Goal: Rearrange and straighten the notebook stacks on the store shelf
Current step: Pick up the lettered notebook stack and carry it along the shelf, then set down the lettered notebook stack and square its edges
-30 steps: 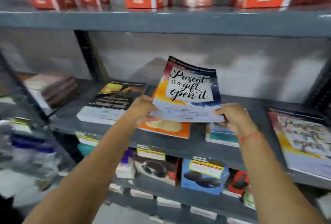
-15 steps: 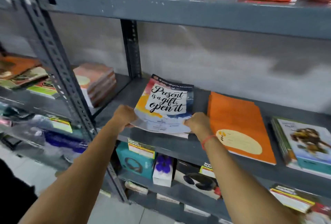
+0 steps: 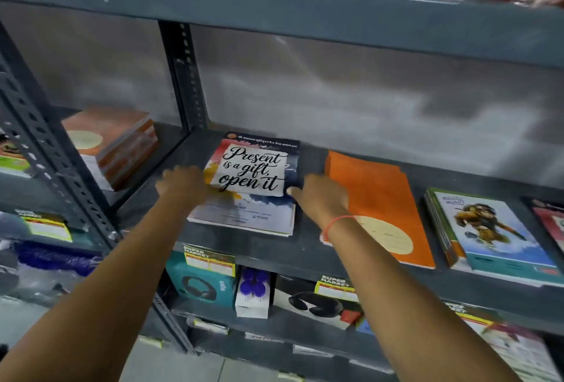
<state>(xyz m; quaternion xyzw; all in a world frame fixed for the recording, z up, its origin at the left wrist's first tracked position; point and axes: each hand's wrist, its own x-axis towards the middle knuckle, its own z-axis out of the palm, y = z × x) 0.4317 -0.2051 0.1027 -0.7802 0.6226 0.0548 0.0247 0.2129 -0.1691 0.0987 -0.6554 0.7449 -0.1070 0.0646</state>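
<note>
- The left hand (image 3: pixel 183 187) is motion-blurred; its fingers cannot be told apart.
- The right forearm hides part of the orange notebook (image 3: pixel 378 198).
- The picture's right edge cuts off the red notebook (image 3: pixel 552 223).

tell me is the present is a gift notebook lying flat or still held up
Lying flat: the notebook rests cover-up on the shelf, its bottom edge down on the surface, with both hands at its sides.

Your arms are bare to past the elbows, no sleeves showing. Your right hand (image 3: pixel 320 198) has a thin orange-red thread bracelet (image 3: pixel 335 223) just behind it at the wrist; your left hand (image 3: pixel 180 183) wears nothing.
</note>
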